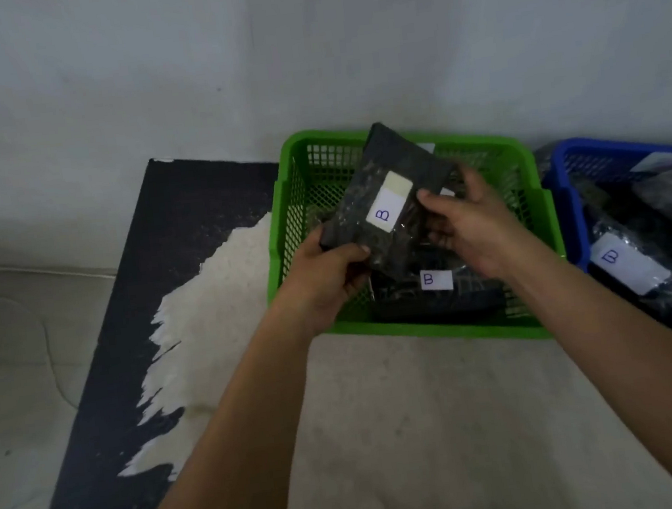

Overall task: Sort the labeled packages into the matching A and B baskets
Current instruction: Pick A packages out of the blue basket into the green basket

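- The pale plaster wall (181,63) rises just behind the green basket, closing off that side.
- A dark board (101,362), its coating worn away to a rough whitish patch, lies under and left of the green basket. Bare surface stretches in front of the basket towards the person.
- The green basket (417,330) is rectangular plastic with lattice walls and a solid rim.
- A blue basket (613,145) of the same make sits just right of the green basket, their rims nearly touching. It is cut off by the frame edge.
- Both forearms reach forward over the green basket's front rim.
- The left hand (321,285) grips the near-left corner of the held package, thumb on top and fingers curled beneath.
- The right hand (472,227) pinches its right edge, thumb beside the label and fingers folded under.
- The held package (395,165) is a flat, dark, glossy plastic pouch. It is tilted above the green basket, and its white label (384,212) reads B.
- Another dark package (435,306) lies inside the green basket, labelled B.
- Crinkled dark packages (670,293) fill the blue basket, and one of them shows a B.
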